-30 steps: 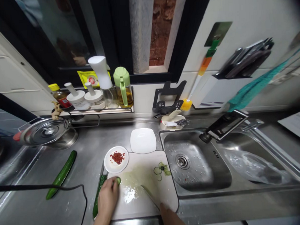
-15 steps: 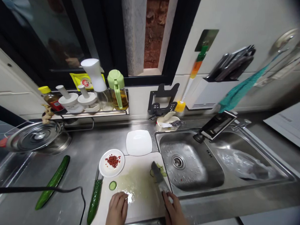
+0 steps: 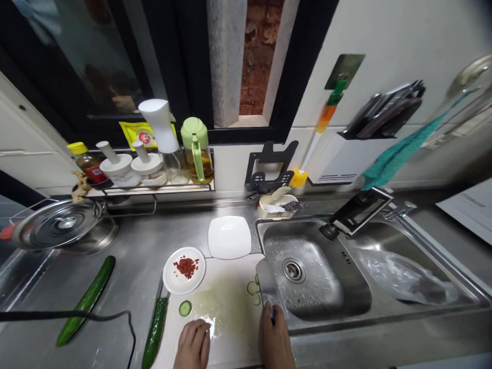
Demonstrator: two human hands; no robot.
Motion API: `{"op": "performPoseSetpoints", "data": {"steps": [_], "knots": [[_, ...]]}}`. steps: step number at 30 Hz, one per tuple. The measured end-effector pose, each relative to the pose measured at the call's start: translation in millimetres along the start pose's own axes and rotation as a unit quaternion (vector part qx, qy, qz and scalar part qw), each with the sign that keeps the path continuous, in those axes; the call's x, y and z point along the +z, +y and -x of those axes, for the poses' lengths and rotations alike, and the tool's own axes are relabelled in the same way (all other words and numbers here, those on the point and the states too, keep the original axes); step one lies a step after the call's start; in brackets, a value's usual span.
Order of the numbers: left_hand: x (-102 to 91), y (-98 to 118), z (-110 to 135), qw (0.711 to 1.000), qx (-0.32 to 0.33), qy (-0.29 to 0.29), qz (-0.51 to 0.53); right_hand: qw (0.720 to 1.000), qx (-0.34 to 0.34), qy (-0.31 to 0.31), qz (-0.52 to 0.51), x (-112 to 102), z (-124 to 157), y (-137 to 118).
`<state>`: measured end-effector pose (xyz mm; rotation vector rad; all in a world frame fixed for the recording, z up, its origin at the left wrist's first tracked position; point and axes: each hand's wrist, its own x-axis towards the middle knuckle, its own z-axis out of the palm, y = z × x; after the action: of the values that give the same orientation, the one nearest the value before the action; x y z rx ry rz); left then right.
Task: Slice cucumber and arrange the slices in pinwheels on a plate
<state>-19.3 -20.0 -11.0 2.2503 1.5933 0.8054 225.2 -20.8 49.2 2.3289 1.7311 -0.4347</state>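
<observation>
Steel counter runs out of frame at L & btm. Sink on R. Cutting board nr btm ctr, R edge partly hidden by blade & hand. Whole cucumber on counter, far L, blk cable crossing in front. Cut cucumber along board's L edge. L grip: fingers curled, low at board; underside hidden, can't tell if anything's held. R grip: closed on knife, handle mostly covered, blade by board's R edge. Round plate overlaps board's far L corner, w/ red berries. Cucumber slice lies below it; thin rings beside blade, count unclear.
</observation>
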Motion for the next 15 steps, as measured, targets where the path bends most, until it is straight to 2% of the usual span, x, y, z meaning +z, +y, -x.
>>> {"op": "performPoseSetpoints", "data": {"steps": [8, 12, 15], "knots": [[-1.1, -3, -1, 1.0, 0.025, 0.004, -0.002, 0.998, -0.032, 0.031, 0.042, 7, -5, 0], [-1.8, -1, -4, 0.999, 0.024, 0.017, 0.011, 0.996, -0.053, 0.075, 0.019, 21, -7, 8], [-0.5, -1, -3, 0.999, 0.004, 0.019, 0.03, 0.989, -0.063, 0.134, -0.015, 34, -9, 15]]}}
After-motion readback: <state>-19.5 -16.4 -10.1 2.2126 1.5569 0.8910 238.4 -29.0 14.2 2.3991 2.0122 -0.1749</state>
